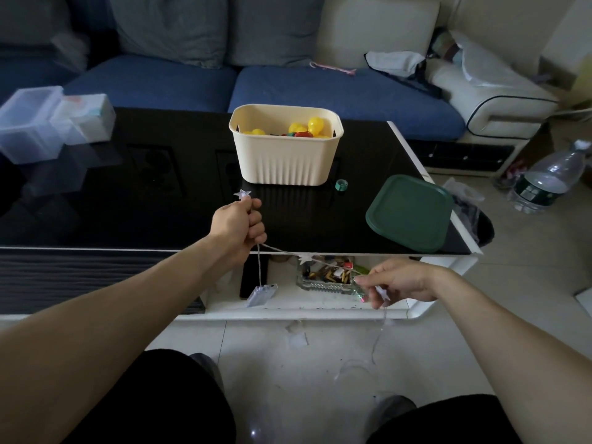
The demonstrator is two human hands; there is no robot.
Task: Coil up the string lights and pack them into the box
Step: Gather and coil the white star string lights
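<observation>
Though the string lights (315, 257) run plainly between both hands, much of the wire is thin and hard to trace: it fades below the right hand (395, 281) toward the floor at 5 o'clock, where loose loops blur into the tiles. Three star bulbs can be counted: one poking above the left hand (238, 226), one mid-span, one at the right fingers. More may lie on the floor, can't tell. A small battery pack (262, 295) dangles on a short strand under the left hand.

Left hand is a closed fist wrapped round the wire, over the table's near edge at 12 o'clock. Right hand at 3 o'clock pinches the wire w/ thumb and fingertips, other fingers loosely spread, just in front of the lower shelf.

The cream box (286, 155) stands open-topped on the black table (144, 193) at 12 o'clock, well beyond the left hand; inside, yellow and red items show only partly above the rim. Bare tabletop lies between fist and box. One green lid (410, 213) sits at 2 o'clock, overhanging the table's near-right corner; one small green tape roll (341, 185) just beside the box. Two clear containers (48, 123) at 10 o'clock are blurred. A glass tray (328, 278) of small bits on the shelf is partly hidden by wire and hand.
</observation>
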